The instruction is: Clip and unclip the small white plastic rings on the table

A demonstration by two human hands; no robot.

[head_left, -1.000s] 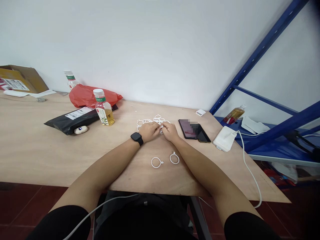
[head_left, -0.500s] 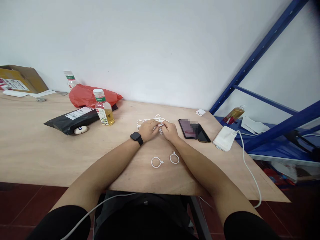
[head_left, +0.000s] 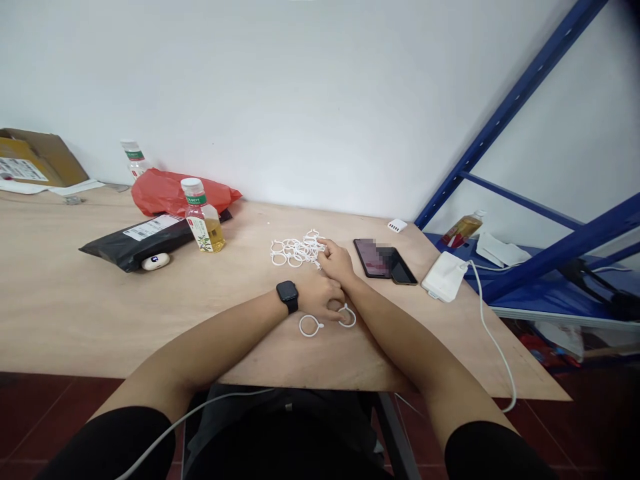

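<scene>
Reaches the left hand (head_left: 324,297) to a white ring (head_left: 355,316) on the bench (head_left: 225,333), with thumb and fingers parted at its near-left edge; cannot tell whether touching. Points tab-first toward the wall (head_left: 325,100), with the long axis through loop and tab running away across the wood. Shows a second white ring (head_left: 300,326) just left of that, with tab to the right and long axis crosswise. Bends the right hand (head_left: 336,261) at the right edge of a tangled heap of white rings (head_left: 309,248), with fingers curled; cannot tell whether clamped on any. Bears lettering on the green band of the front bottle (head_left: 204,220), with leaves printed below, and unreadably small print on the black parcel (head_left: 115,252). Looks slim and smooth in the rings, crinkled in the red bag (head_left: 160,190), glossy in the parcel, faintly grained in the bench
</scene>
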